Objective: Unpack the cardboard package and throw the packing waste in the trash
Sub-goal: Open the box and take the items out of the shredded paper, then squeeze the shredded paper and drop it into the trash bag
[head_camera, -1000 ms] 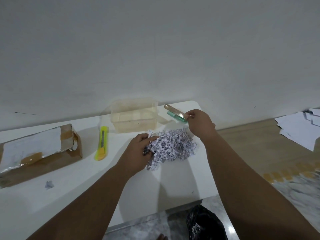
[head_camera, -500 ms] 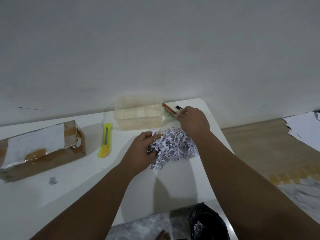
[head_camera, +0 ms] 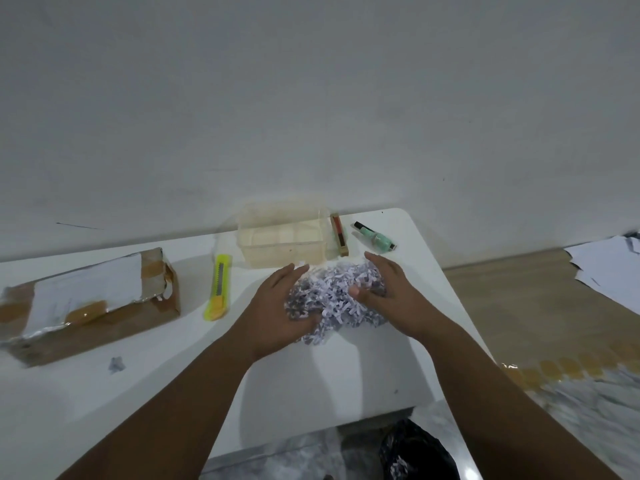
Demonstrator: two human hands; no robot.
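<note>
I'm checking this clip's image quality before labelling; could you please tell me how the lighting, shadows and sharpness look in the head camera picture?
Head view: dim, even, greyish light with no glare; the left hand and right hand cast soft shadows on the white table; wide-angle bending curves the table's far edge; the shredded paper is fairly sharp, while the floor at lower right smears.

We are finding no text we can read: the white label on the cardboard box (head_camera: pixel 93 303) is looking blank and blurred to us.
</note>
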